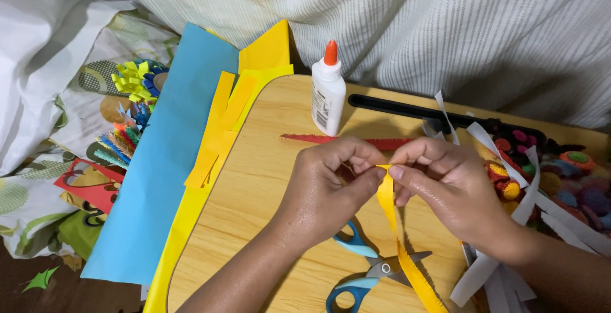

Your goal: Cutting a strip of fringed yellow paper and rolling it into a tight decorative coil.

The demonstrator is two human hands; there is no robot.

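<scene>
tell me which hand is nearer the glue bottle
Left. The left hand sits just below the glue bottle, slightly to its right; the right hand is farther off to the bottle's lower right. Both pinch the yellow paper strip.

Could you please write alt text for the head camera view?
Two hands, left hand and right hand, pinch the top of a yellow paper strip over a wooden board. Blue-handled scissors lie below, a glue bottle stands behind.

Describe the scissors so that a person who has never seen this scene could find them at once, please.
Start from the light wooden board in the middle. Near its lower edge, just below the left hand and right hand, lie the scissors, open, beside the fringed yellow paper strip hanging from the fingers. They alone have blue loop handles and grey metal blades.
</scene>
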